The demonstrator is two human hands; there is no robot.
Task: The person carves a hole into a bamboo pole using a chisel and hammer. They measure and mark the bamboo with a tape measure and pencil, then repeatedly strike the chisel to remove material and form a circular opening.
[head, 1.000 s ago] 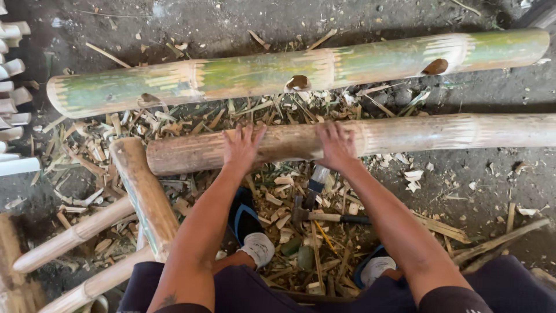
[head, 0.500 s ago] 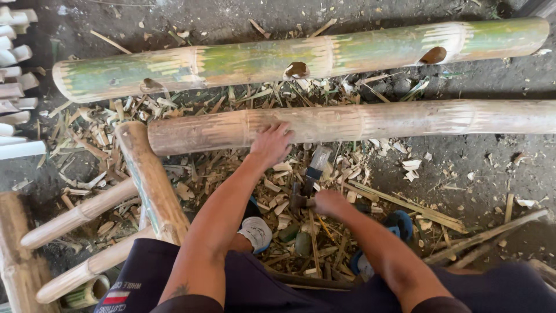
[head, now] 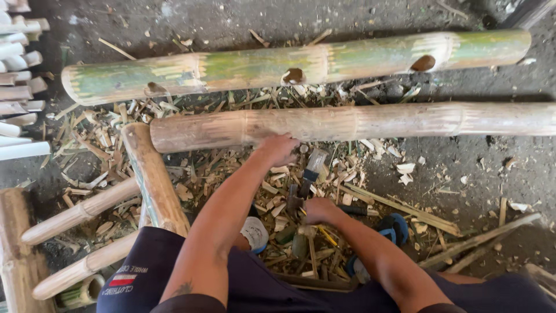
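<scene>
- L hand [head: 278, 149] rests on brown bamboo pole [head: 347, 124], fingers curled over its near edge; pole lies on ground, parallel to green bamboo pole [head: 289, 66] behind.
- R hand [head: 318, 210] down among tools in chips, closed round a handle, prob hammer [head: 301, 194].
- Pole: stiff, round, likely rolls; hold near a node.

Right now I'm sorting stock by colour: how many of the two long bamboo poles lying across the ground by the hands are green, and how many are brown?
Green bamboo pole with holes: 1
Brown bamboo pole, touched by the left hand: 1
Total: 2
</scene>
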